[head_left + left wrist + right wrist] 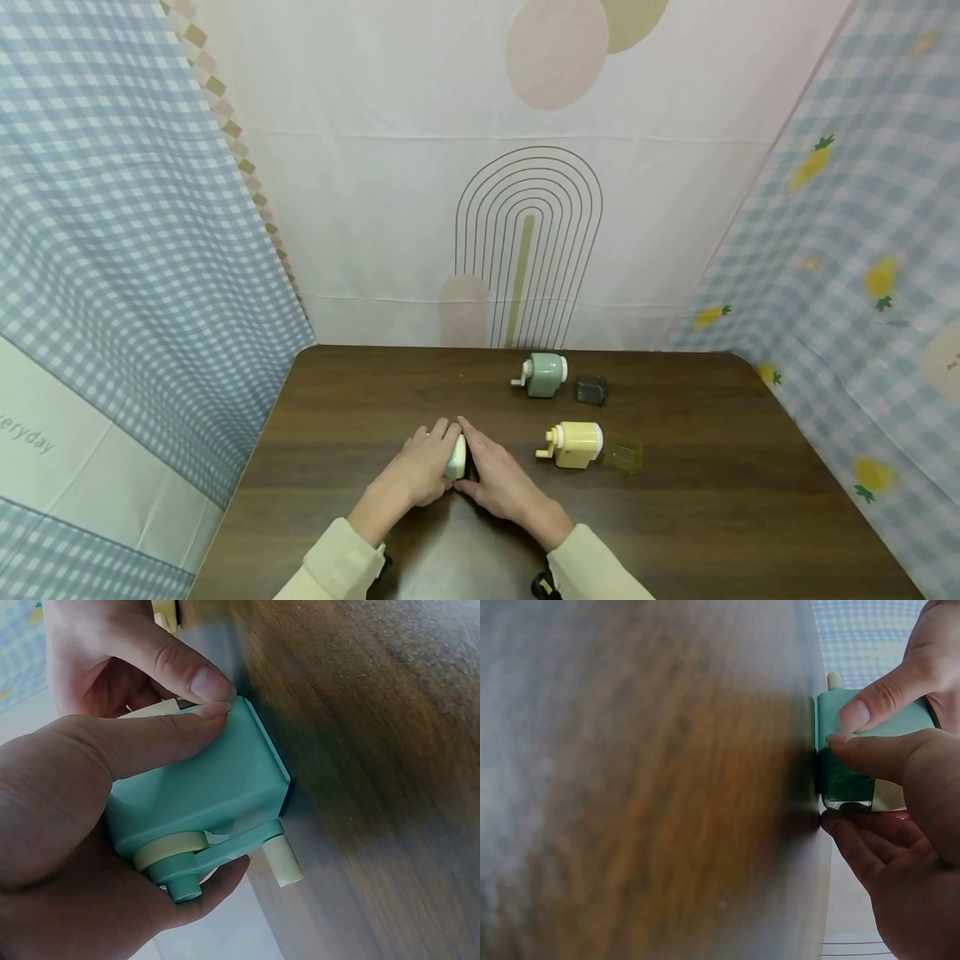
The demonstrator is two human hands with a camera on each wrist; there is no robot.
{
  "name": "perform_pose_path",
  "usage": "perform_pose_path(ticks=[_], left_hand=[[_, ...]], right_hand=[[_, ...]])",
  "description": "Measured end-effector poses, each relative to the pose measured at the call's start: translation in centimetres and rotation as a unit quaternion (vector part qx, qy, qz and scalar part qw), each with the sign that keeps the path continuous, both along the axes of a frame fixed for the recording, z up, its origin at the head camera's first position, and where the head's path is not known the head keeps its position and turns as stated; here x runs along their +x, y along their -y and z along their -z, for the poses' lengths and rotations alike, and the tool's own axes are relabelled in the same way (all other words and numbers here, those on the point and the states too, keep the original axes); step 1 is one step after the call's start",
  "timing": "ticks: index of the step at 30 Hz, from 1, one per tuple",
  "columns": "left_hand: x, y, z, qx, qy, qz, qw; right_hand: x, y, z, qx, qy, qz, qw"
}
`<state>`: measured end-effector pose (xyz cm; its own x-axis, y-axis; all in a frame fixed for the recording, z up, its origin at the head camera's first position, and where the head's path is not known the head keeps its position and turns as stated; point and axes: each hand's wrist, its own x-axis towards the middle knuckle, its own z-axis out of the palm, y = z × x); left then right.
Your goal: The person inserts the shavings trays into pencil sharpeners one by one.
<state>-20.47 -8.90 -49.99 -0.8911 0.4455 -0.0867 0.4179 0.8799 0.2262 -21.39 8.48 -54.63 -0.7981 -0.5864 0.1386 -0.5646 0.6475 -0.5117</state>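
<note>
A teal crank pencil sharpener [202,780] with cream trim is between both hands, low over the table. Its teal crank arm [240,850] with a cream knob faces the left wrist camera. My left hand [429,467] grips the body, thumb lying along one side and fingers beneath. On the opposite end, a dark green see-through shavings drawer [845,780] shows at the lower part of the sharpener. My right hand [498,479] pinches that drawer between thumb and fingers, the thumb tips of both hands nearly meeting. How deep the drawer sits is partly hidden.
A grey-green crank sharpener [545,375] stands at the back, a dark see-through drawer [591,390] to its right. Nearer is a yellow sharpener [577,444] beside a yellow see-through drawer [623,453]. All rest on the brown wooden table [720,500], with hanging cloths [375,208] around it.
</note>
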Motion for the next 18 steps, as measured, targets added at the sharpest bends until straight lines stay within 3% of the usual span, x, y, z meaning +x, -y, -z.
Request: perform_pose_path(ticks=[11,18], left_hand=[[-0.1,0.4,0.3,-0.016,-0.018,0.017,0.9996],[-0.2,0.8,-0.3,-0.001,-0.001,0.010,0.9999]], right_hand=[[-0.1,-0.2,-0.1,0.003,0.013,-0.003,1.000],[-0.8,-1.6,-1.3,0.011,0.027,-0.044,0.999]])
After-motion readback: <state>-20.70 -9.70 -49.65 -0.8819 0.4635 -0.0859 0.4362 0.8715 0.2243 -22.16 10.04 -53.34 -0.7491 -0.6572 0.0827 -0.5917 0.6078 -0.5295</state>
